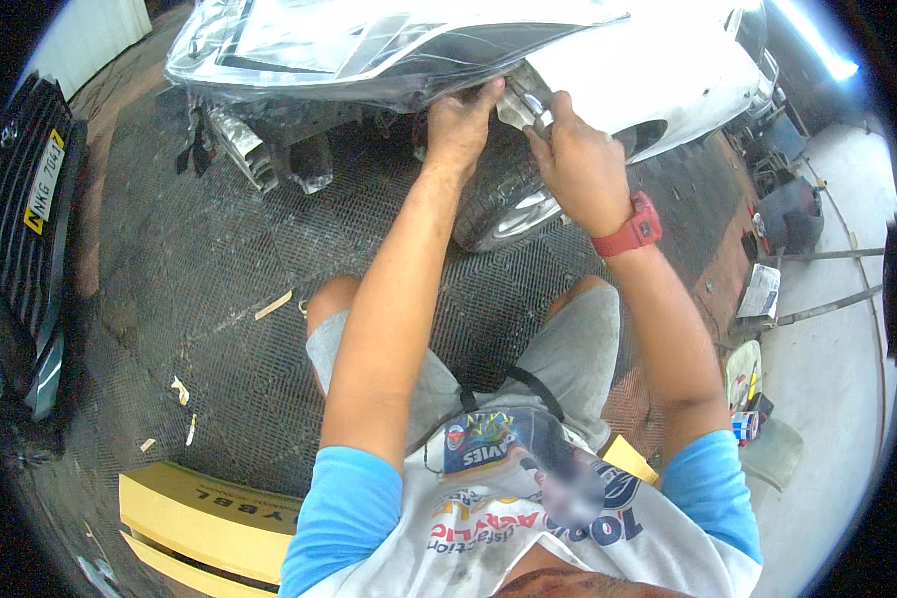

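Observation:
A white car with its front bumper off stands before me, its headlamp [319, 40] covered in clear film. My left hand [458, 132] is raised under the rear corner of the headlamp, its fingers curled at the edge; what they hold is hidden. Just to the right, my right hand [583, 164] is closed around a shiny metal hand tool [539, 112], its exact kind unclear. The tool points up to a pale metal bracket [513, 108] at the front edge of the white fender [628, 80]. Below both hands is the front wheel [508, 221].
Exposed metal front-end parts [241, 149] hang at the left. A dark car grille [20, 229] with a plate stands far left. A yellow board [209, 518] lies on the textured dark floor [219, 249] behind me. Bins and tools [789, 211] line the right wall.

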The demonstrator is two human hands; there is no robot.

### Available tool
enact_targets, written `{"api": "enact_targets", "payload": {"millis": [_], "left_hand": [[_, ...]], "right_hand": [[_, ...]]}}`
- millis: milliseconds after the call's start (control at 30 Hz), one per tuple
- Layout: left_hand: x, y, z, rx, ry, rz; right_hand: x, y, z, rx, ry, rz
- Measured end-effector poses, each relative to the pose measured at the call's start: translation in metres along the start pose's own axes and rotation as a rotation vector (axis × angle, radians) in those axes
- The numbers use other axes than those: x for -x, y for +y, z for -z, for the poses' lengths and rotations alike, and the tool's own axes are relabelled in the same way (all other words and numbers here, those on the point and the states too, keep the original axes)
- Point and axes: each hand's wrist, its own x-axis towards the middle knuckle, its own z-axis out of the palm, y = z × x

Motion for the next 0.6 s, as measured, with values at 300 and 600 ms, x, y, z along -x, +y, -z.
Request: {"api": "enact_targets", "payload": {"millis": [300,600], "left_hand": [[-0.005,-0.007,0.006,0.012,-0.018,-0.015],[0.001,0.009,-0.001,0.11,-0.055,0.041]], "right_hand": [[-0.006,0.015,0.009,0.239,0.064,0.258],[-0.014,0.035,0.018,0.437,0.084,0.452]]}}
